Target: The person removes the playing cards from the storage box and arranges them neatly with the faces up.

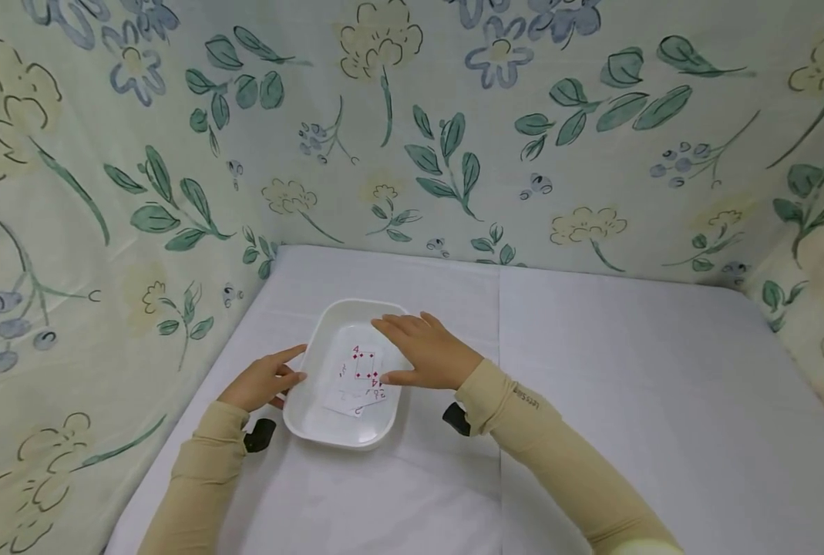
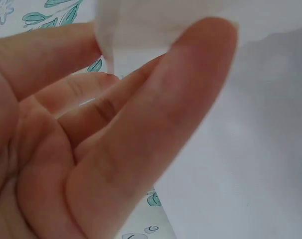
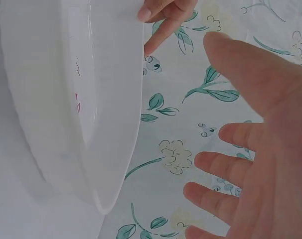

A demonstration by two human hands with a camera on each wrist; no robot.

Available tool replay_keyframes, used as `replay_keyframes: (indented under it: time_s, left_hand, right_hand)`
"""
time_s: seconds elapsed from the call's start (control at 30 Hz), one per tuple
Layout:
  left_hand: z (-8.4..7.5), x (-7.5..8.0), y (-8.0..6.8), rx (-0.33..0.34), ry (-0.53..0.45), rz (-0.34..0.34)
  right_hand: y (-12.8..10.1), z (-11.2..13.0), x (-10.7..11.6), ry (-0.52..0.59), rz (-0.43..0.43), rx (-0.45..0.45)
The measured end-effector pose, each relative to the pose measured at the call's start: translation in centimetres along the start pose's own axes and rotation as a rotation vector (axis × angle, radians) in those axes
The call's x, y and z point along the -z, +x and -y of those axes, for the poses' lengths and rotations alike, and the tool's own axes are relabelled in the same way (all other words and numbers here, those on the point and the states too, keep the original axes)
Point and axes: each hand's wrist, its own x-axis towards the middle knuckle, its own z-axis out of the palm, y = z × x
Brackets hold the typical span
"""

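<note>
Head view has your left hand (image 1: pixel 262 380) resting on the worktop (image 1: pixel 627 385) right at the left rim of the white tray (image 1: pixel 314 412), fingers pretty much straight and relaxed with the tips touching the tray's edge, nothing held. Left wrist view backs that up: your fingers (image 2: pixel 156 124) lie loose and extended against the tray's white wall (image 2: pixel 141 30), no grip on it. Moving right, the tray sits near the left side of the worktop, close to the flowery cloth wall (image 1: pixel 72 231), and inside it you've got a few playing cards (image 1: pixel 356 381) lying loosely stacked, face up, with a four of diamonds (image 1: pixel 365 364) on top. Your right hand (image 1: pixel 425 351) is spread flat and open above the right half of the tray, palm down, thumb tip just beside the top card; can't tell if it actually touches the cards. Right wrist view shows that open palm (image 3: pixel 270 144) with fingers splayed, holding nothing, the tray rim (image 3: pixel 126 124) just to its left.
</note>
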Motion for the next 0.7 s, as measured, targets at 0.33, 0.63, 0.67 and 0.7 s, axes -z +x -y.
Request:
replay_keyframes:
  time_s: [0.33, 0.63, 0.67, 0.7]
  left_hand:
    - [0.9, 0.4, 0.3, -0.024, -0.065, 0.035]
    - [1.1, 0.4, 0.5, -0.050, -0.088, 0.041]
    - [1.1, 0.4, 0.5, -0.046, -0.089, 0.040]
    - [1.1, 0.4, 0.5, -0.044, -0.089, 0.041]
  right_hand:
    - [4.5, 1.2, 0.2, -0.009, 0.110, -0.075]
    - [8.7, 1.9, -1.9, -0.048, 0.287, -0.200]
    - [9.0, 1.9, -2.2, -0.045, 0.306, -0.223]
    - [9.3, 1.9, -2.5, -0.039, 0.326, -0.248]
